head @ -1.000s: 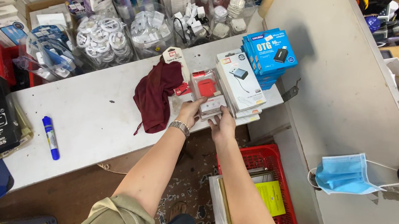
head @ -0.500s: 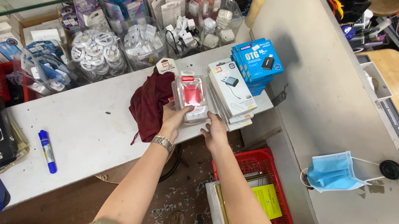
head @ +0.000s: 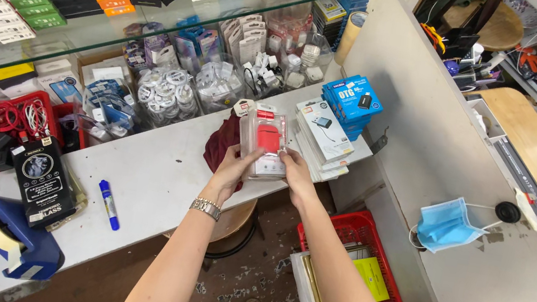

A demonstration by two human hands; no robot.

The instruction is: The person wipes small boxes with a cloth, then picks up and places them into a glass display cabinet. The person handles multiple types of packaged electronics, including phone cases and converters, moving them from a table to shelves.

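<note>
Hands meet over the near edge of a white shelf (head: pixel 155 183) in the head view, the only one there is. The left hand (head: pixel 235 169) and right hand (head: pixel 294 171) together grip a clear plastic blister pack with a red case inside (head: pixel 264 142), fingers closed on its lower corners, thumbs on its face. The pack stands just above the fingers, its long axis running up and away from them, tilted a little toward the left hand. Both hands are equally near; each holds one side.

Behind the fingers, under the pack, lies a dark red cloth (head: pixel 220 147). Just right of the right fingers sits a stack of flat white boxes (head: pixel 323 132), and beyond it a pile of blue boxes (head: pixel 352 99). Well left of the left fingers a blue marker pen (head: pixel 108 204) lies on the shelf.
</note>
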